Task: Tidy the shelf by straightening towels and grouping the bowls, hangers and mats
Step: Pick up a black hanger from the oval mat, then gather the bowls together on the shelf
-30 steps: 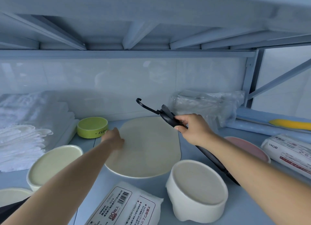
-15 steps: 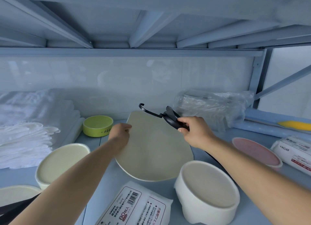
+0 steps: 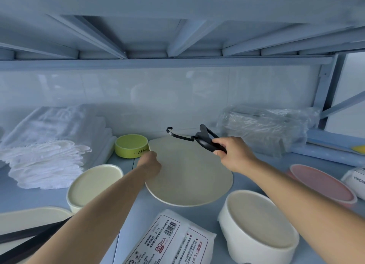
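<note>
My left hand (image 3: 149, 163) grips the left edge of a cream oval mat (image 3: 191, 176), which is tilted up off the shelf with its far end raised. My right hand (image 3: 234, 154) holds a bunch of black hangers (image 3: 205, 139) above the mat, hook pointing left. A green bowl (image 3: 131, 145) stands behind my left hand. A cream bowl (image 3: 94, 184) sits front left, a white bowl (image 3: 256, 224) front right, a pink bowl (image 3: 322, 182) at the right. Folded white towels (image 3: 43, 161) lie at the left.
A packet of wipes (image 3: 169, 238) lies at the front. A clear plastic bag (image 3: 264, 129) sits at the back right beside rolled blue mats (image 3: 331, 147). Another cream tray with a black hanger (image 3: 29, 234) is at the front left. A shelf board hangs close overhead.
My left hand has lifted the oval mat's left edge and tilted the mat up. The right hand keeps the hangers above it, shifted slightly.
</note>
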A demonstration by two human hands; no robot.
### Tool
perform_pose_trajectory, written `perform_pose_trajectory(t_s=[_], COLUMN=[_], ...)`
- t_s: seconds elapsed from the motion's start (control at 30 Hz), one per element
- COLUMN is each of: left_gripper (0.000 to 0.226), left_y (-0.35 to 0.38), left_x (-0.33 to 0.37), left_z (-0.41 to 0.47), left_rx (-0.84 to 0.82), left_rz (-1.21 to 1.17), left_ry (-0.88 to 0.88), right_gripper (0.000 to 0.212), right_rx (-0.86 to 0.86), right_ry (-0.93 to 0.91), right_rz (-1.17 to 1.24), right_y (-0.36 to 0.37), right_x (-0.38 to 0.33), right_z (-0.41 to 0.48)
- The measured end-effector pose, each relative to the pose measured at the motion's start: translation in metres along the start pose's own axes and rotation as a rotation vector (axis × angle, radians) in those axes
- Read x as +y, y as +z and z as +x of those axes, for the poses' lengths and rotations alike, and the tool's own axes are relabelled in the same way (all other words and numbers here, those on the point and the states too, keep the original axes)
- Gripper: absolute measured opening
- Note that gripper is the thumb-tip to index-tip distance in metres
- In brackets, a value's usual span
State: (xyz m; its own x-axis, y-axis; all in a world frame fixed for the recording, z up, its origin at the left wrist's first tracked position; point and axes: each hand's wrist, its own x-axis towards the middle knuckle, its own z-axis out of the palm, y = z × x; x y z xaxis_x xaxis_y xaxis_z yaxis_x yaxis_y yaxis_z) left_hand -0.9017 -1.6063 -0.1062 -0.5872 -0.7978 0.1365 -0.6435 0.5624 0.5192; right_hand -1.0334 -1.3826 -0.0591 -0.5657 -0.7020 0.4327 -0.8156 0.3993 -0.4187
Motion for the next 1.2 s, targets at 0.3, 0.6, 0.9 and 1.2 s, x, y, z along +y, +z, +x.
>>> perform_pose_trajectory(t_s=[0.3,0.6,0.9,1.2], left_gripper=[0.056,0.057,0.063,0.051], left_y=[-0.005,0.003,-0.029,-0.022], left_x=[0.013,0.006,-0.006,0.000], left_z=[-0.016,-0.038,-0.048,-0.080], left_rx=[-0.198,-0.216,-0.099,-0.253], left_rz=[0.152,0.464,0.243,0.176], left_ry=[0.168,0.169,0.131,0.262], right_gripper=[0.020,0.018,0.025,0.070], right_rx=[-0.061,-0.218,-0.336,-0.463], right_ry=[-0.048,-0.058,-0.078,-0.098], right_rz=[-0.036,-0.088,-0.178,-0.155], right_y=[0.006,0.018,0.023,0.025], right_x=[-0.008,-0.009,-0.012,-0.012], right_z=[0.001,-0.002,0.004,0.003])
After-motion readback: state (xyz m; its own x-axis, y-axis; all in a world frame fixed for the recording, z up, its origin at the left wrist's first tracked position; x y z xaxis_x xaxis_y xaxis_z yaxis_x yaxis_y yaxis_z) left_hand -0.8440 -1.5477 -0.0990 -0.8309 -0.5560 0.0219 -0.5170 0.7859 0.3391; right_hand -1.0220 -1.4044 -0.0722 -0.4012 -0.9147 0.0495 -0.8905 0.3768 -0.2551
